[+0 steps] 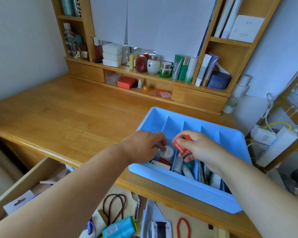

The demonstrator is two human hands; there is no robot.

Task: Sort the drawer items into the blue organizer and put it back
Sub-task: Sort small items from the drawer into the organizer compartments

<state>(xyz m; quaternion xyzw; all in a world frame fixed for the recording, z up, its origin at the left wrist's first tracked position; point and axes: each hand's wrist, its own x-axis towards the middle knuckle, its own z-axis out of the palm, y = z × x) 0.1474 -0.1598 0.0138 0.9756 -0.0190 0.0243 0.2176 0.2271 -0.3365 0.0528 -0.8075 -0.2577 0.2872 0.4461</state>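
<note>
Left fingers (159, 143) pinching white jar (167, 152) inside blue organizer (187, 188), right fingers (184, 143) clutching red packet (180, 145) above it

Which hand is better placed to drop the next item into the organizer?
Right. The right hand already holds a small red box above the blue organizer. The left hand is down on a white round jar inside it.

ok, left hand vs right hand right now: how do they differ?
The left hand reaches down into the organizer's leftmost compartment, fingers on a white round jar; the right hand is raised above the dividers. The left lifts nothing clear; the right pinches a small red packet. The jar sits among other items; the packet is in the air. Both hands are over the organizer on the desk.
</note>
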